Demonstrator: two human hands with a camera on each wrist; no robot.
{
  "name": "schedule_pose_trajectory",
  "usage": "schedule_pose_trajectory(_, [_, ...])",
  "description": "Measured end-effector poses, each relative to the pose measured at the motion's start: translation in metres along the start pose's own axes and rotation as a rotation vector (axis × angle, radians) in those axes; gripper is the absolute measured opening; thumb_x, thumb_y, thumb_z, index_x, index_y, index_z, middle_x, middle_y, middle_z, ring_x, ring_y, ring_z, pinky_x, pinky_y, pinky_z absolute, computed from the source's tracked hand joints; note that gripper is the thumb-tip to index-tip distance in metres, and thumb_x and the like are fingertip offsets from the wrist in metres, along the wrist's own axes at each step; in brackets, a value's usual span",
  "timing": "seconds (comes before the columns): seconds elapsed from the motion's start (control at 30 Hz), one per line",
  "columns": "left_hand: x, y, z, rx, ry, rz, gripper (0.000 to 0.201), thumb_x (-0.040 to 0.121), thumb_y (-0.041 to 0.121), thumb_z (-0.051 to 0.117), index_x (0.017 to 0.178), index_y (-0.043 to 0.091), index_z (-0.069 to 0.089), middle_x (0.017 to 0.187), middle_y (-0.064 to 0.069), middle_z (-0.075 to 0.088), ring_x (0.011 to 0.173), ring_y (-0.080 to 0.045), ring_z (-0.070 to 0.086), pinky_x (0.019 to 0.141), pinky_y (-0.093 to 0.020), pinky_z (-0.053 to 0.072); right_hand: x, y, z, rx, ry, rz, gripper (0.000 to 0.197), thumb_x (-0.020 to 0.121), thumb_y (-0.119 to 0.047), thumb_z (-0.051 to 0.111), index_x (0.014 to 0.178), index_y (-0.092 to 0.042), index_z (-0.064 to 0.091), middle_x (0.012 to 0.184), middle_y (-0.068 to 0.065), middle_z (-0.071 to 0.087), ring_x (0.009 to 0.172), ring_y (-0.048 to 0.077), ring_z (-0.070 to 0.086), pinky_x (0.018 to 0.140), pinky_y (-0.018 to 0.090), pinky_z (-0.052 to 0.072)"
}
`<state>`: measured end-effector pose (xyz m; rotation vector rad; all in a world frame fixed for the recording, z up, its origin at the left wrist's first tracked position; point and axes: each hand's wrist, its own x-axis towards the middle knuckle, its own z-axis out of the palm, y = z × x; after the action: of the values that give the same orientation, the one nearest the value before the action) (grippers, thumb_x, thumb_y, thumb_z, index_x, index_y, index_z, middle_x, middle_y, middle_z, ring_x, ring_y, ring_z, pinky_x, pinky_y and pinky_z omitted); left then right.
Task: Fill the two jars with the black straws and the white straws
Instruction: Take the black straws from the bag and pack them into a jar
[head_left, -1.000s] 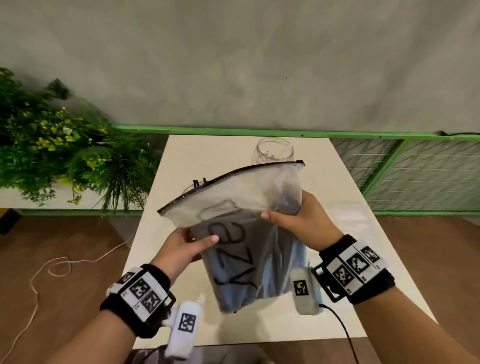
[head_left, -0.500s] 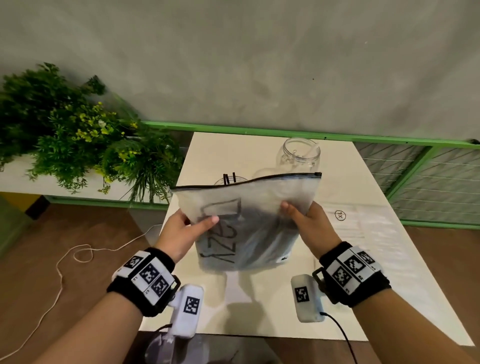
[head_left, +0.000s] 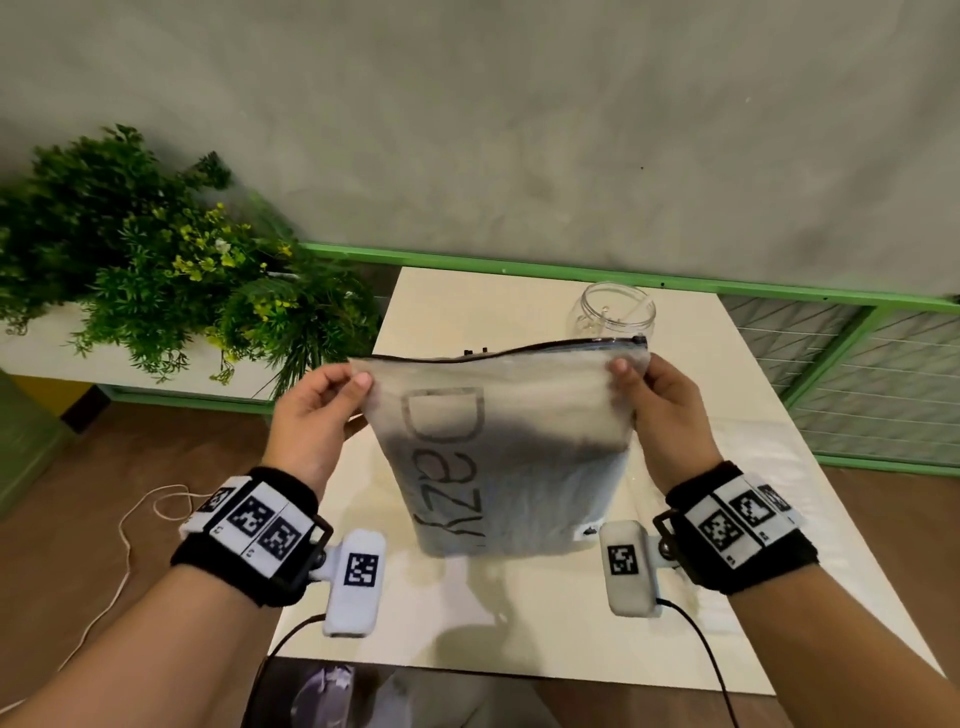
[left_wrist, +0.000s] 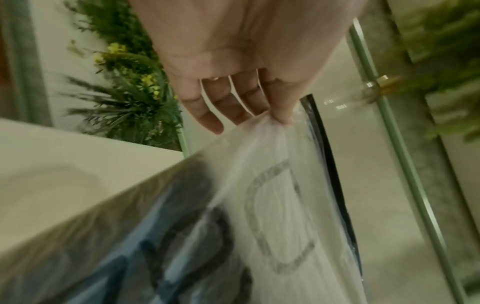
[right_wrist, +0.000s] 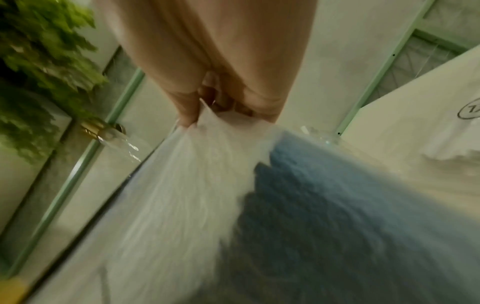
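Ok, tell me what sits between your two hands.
Head view: the frosted zip bag spans between left hand and right hand, each pinching a top corner.

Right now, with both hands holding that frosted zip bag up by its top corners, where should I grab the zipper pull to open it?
Pinch the zipper pull at the frosted zip bag's top right corner, from above. It sits beside the right hand, so slide leftward while the left hand holds the opposite corner.
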<state>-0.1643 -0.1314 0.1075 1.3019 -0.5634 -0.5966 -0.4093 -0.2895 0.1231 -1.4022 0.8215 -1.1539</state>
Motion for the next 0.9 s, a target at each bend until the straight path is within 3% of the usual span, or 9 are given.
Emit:
schedule_pose_trajectory(0.17, [-0.002,0.009,-0.001,0.026,-0.004,0.026,0.015,0.093,0.007,0.052,0.086,0.016,0.061,0.068,0.011,0.067,0.065,0.001,0.062,0.063,-0.016,0.054,-0.004,-0.001,0.005,0.084,0.114,-0.032,0.011,0.090,-0.027,0.059,0.083,-0.019,0.063,0.069,-0.012,0.058,0.067,0.003,0.049,0.066,0.018,0.043])
schedule_pose_trajectory(0.27, [-0.001,0.017,0.000,0.038,-0.015,0.044,0.015,0.094,0.007,0.051,0.086,0.016,0.059,0.074,0.007,0.064,0.065,-0.001,0.059,0.061,-0.015,0.051,-0.008,0.002,0.007,0.132,0.185,-0.055,0.010,0.089,-0.027,0.061,0.082,-0.021,0.063,0.068,-0.014,0.061,0.065,0.002,0.051,0.066,0.019,0.043])
schedule_pose_trajectory(0.37, [0.008,0.021,-0.004,0.080,-0.006,0.052,0.015,0.094,0.009,0.052,0.086,0.019,0.060,0.077,0.005,0.061,0.065,-0.002,0.056,0.062,-0.018,0.047,-0.008,-0.001,0.009,0.113,0.191,-0.099,0.012,0.094,-0.015,0.057,0.084,-0.017,0.063,0.072,-0.011,0.061,0.066,0.001,0.052,0.065,0.015,0.044])
schedule_pose_trajectory(0.43, [0.013,0.018,-0.006,0.113,0.003,0.000,0.016,0.094,0.008,0.052,0.084,0.017,0.060,0.073,0.005,0.062,0.061,-0.001,0.056,0.061,-0.018,0.049,-0.008,0.003,0.008,0.080,0.157,-0.045,0.012,0.094,-0.012,0.058,0.085,-0.016,0.064,0.068,-0.012,0.063,0.065,0.002,0.053,0.064,0.018,0.044])
schedule_pose_trajectory(0.5, [0.016,0.016,-0.006,0.109,0.009,-0.070,0.016,0.095,0.009,0.051,0.082,0.015,0.058,0.076,0.000,0.060,0.065,-0.006,0.057,0.062,-0.020,0.051,-0.006,0.005,0.007,0.104,0.115,0.037,0.009,0.088,-0.024,0.063,0.088,-0.015,0.064,0.069,-0.010,0.064,0.063,0.005,0.054,0.059,0.021,0.045])
schedule_pose_trajectory(0.57, [0.016,0.017,-0.005,0.087,0.007,-0.113,0.017,0.096,0.011,0.050,0.081,0.016,0.058,0.079,-0.002,0.059,0.070,-0.012,0.056,0.068,-0.027,0.050,-0.004,0.002,0.004,0.121,0.089,0.072,0.025,0.078,-0.036,0.065,0.091,-0.015,0.063,0.074,-0.005,0.063,0.064,0.008,0.054,0.056,0.023,0.045])
schedule_pose_trajectory(0.7, [0.017,0.021,-0.005,0.120,0.009,-0.103,0.021,0.097,0.016,0.049,0.078,0.017,0.058,0.079,-0.001,0.060,0.073,-0.014,0.056,0.072,-0.031,0.047,0.004,-0.005,-0.004,0.112,0.076,0.068,0.012,0.097,-0.016,0.052,0.090,-0.014,0.061,0.080,0.001,0.061,0.070,0.014,0.053,0.067,0.030,0.043])
schedule_pose_trajectory(0.8, [0.022,0.023,-0.002,0.192,0.050,-0.010,0.015,0.094,0.014,0.053,0.085,0.025,0.057,0.089,0.002,0.060,0.085,-0.014,0.056,0.081,-0.031,0.045,0.006,-0.012,-0.005,0.150,0.051,0.099,0.018,0.098,-0.009,0.047,0.084,-0.014,0.058,0.076,0.000,0.059,0.067,0.012,0.053,0.066,0.027,0.043])
schedule_pose_trajectory(0.9, [0.019,0.036,0.017,0.331,0.152,0.258,0.022,0.089,0.010,0.058,0.102,0.027,0.051,0.102,0.010,0.054,0.100,-0.009,0.051,0.095,-0.028,0.039,0.007,-0.017,-0.002,0.169,0.042,0.114,0.023,0.097,-0.004,0.044,0.079,-0.016,0.055,0.074,-0.001,0.055,0.065,0.011,0.051,0.063,0.025,0.042])
